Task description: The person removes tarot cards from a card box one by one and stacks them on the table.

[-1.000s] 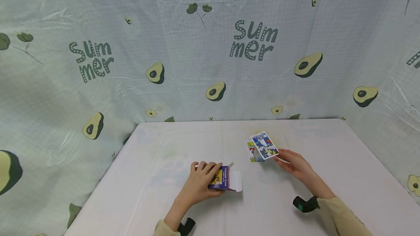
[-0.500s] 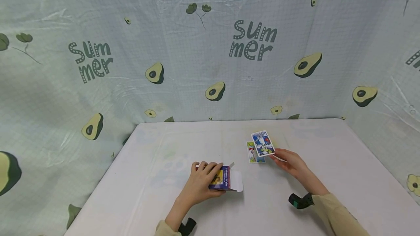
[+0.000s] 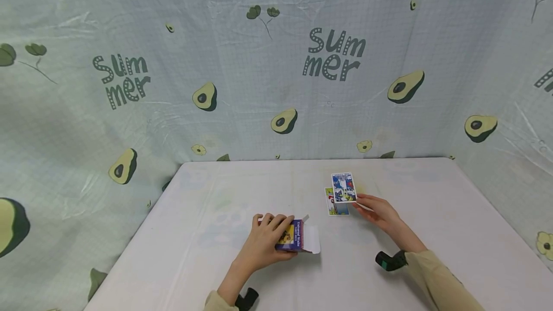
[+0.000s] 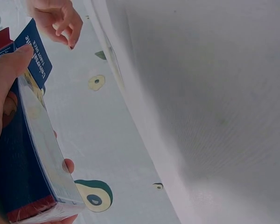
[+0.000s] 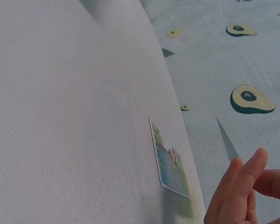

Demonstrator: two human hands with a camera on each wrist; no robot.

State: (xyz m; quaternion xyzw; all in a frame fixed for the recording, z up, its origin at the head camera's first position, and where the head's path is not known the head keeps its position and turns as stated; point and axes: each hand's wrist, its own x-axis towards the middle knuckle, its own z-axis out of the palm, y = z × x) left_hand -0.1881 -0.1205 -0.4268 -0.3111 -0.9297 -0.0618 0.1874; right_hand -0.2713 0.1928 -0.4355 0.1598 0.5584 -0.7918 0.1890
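My left hand [image 3: 269,238] grips a tarot deck box [image 3: 297,234] from above, its white end flap sticking out to the right. In the left wrist view the thumb presses the dark blue box [image 4: 18,154] close to its lettered flap. To the right, my right hand [image 3: 380,212] pinches a blue-patterned tarot card [image 3: 344,187] by its lower right corner. This card is held above a second tarot card [image 3: 340,209] lying face up, and covers part of it. From the right wrist the pinched card [image 5: 227,139] shows nearly edge-on, apart from the lying card [image 5: 170,163].
Both cards and the box are over a white table [image 3: 224,191]. Behind its far edge hangs a pale curtain [image 3: 242,61] printed with avocados and lettering. Each wrist carries a black camera [image 3: 390,260].
My right hand has moved slightly to the left, and the pinched card has turned more upright over the lying one. The left hand and the box stay almost still.
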